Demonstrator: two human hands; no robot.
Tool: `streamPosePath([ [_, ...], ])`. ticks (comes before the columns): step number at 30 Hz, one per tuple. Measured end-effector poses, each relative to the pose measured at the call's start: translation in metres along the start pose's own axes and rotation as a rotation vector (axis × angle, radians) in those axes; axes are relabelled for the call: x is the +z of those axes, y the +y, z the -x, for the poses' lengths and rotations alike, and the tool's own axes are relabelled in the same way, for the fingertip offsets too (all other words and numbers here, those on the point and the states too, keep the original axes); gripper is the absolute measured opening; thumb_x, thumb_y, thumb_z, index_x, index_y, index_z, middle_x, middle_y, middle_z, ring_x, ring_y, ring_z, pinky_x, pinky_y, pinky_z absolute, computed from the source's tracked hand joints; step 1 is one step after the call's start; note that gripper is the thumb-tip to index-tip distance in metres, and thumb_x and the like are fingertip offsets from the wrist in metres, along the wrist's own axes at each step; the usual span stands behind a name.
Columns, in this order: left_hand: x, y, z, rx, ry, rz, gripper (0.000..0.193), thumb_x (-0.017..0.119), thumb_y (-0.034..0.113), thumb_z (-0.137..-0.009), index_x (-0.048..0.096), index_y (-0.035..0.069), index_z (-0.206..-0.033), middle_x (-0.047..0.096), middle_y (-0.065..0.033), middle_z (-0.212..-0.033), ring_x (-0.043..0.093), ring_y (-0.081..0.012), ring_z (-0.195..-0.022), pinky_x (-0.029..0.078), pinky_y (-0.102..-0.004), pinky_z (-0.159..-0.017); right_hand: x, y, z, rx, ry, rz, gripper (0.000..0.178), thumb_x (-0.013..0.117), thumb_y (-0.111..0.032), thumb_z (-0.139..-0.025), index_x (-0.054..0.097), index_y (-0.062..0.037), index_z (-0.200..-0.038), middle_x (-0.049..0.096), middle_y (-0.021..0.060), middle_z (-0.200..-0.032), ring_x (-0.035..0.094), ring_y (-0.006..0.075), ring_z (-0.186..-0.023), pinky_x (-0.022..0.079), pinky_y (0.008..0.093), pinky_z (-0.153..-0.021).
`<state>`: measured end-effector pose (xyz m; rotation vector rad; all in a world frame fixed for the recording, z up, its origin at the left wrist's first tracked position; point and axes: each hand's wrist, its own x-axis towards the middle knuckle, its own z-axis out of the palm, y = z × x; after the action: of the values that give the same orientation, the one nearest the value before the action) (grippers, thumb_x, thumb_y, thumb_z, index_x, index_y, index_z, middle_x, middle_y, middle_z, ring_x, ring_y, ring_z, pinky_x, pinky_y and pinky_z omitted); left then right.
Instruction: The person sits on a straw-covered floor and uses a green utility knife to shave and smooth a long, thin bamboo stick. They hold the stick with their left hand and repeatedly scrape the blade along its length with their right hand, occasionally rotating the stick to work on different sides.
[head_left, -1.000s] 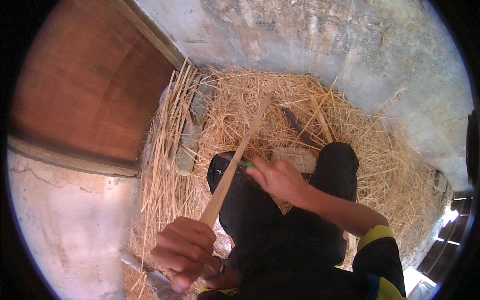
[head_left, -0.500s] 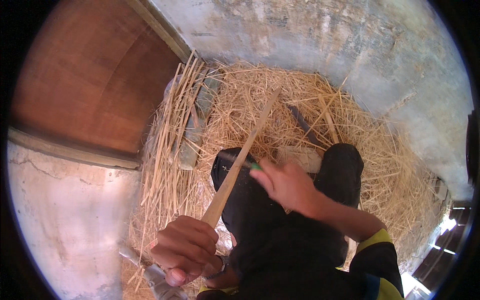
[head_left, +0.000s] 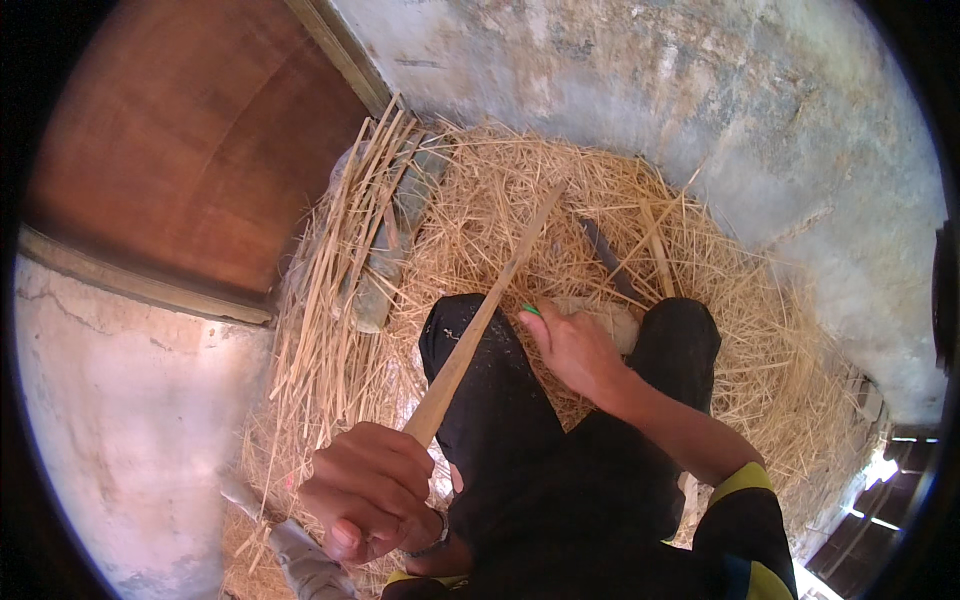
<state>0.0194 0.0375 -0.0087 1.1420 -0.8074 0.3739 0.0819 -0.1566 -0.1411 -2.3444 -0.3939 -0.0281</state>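
Since the earlier head frame, the right hand (head_left: 580,358) has shifted forward, gripping a green-handled tool (head_left: 531,310) just right of the tapered wooden stick (head_left: 472,345). The left hand (head_left: 370,485) clenches its thick near end; its long axis slants forward-right over the black trouser leg (head_left: 505,400).
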Motion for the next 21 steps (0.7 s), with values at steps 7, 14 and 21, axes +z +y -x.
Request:
streamPosePath([
  [7, 0.009, 0.0, -0.002, -0.004, 0.028, -0.017, 0.052, 0.042, 0.024, -0.094, 0.041, 0.01, -0.044, 0.046, -0.0072, -0.038, 0.041, -0.0171, -0.028, 0.04, -0.0318, -0.035, -0.01, -0.01, 0.005, -0.115, 0.028, 0.011, 0.032, 0.054, -0.036, -0.095, 0.054, -0.0047, -0.089, 0.055, 0.0181, -0.052, 0.059, 0.0382, -0.048, 0.045, 0.0477, -0.043],
  [14, 0.01, -0.003, -0.001, 0.016, 0.081, -0.026, 0.052, 0.039, 0.022, -0.094, 0.038, 0.011, -0.043, 0.045, -0.0063, -0.037, 0.039, -0.0164, -0.027, 0.038, -0.0306, -0.033, -0.019, -0.024, 0.006, -0.118, -0.036, -0.021, 0.033, 0.054, -0.035, -0.095, 0.055, -0.0028, -0.09, 0.056, 0.0205, -0.055, 0.06, 0.0405, -0.054, 0.047, 0.0487, -0.047],
  [21, 0.016, -0.005, -0.001, 0.068, 0.178, -0.099, 0.055, 0.036, 0.027, -0.096, 0.031, 0.021, -0.043, 0.035, 0.0024, -0.031, 0.03, -0.007, -0.023, 0.033, -0.0237, -0.027, -0.019, -0.015, -0.002, -0.138, -0.019, 0.022, 0.036, 0.05, -0.038, -0.096, 0.059, -0.0033, -0.092, 0.057, 0.0191, -0.054, 0.06, 0.0382, -0.051, 0.047, 0.0475, -0.045],
])
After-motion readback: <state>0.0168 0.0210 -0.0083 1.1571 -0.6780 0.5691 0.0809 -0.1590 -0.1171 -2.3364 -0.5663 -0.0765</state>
